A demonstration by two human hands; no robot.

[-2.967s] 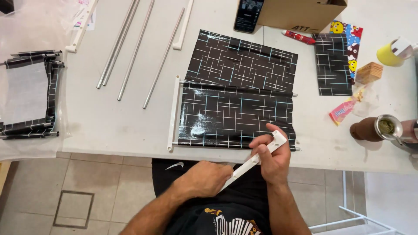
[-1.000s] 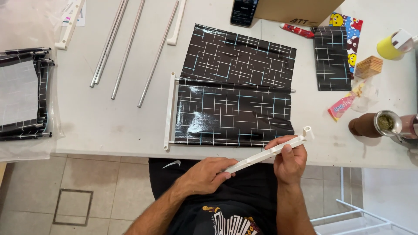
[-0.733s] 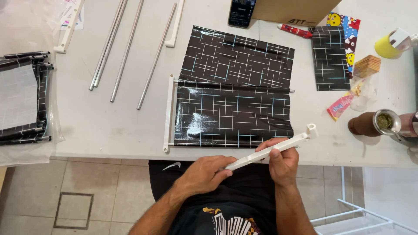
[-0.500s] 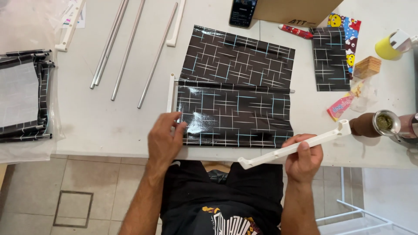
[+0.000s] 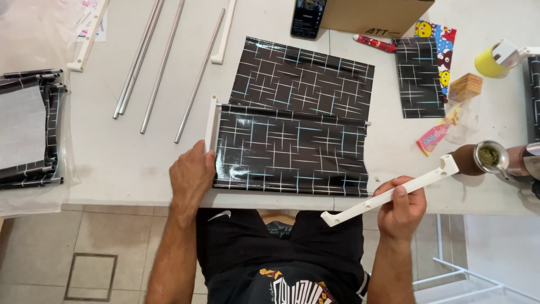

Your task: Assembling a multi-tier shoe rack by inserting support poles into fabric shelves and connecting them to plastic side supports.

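Right now the right hand (image 5: 400, 211) is clenched around a long white plastic bar (image 5: 391, 191), thumb on top and fingers wrapped underneath, holding it clear of the table edge (image 5: 140, 194) on a slant. From that grip, one end of the bar rises up and away toward a brown cup (image 5: 478, 159), while the other end drops down and inward over the person's lap. The left hand (image 5: 192, 177) lies flat with fingers loose, grasping nothing, and rests on the near left corner of a black patterned sheet (image 5: 289, 149) spread on the table. Just above its fingertips a second white bar (image 5: 211, 124) runs along the sheet's left edge. Farther out from that hand lie several thin metal rods (image 5: 160, 65). Beyond the sheet, well away from both hands, sit a phone (image 5: 308, 18) and a cardboard box (image 5: 377, 16). A small patterned piece (image 5: 419, 79) lies up past the right hand's bar.
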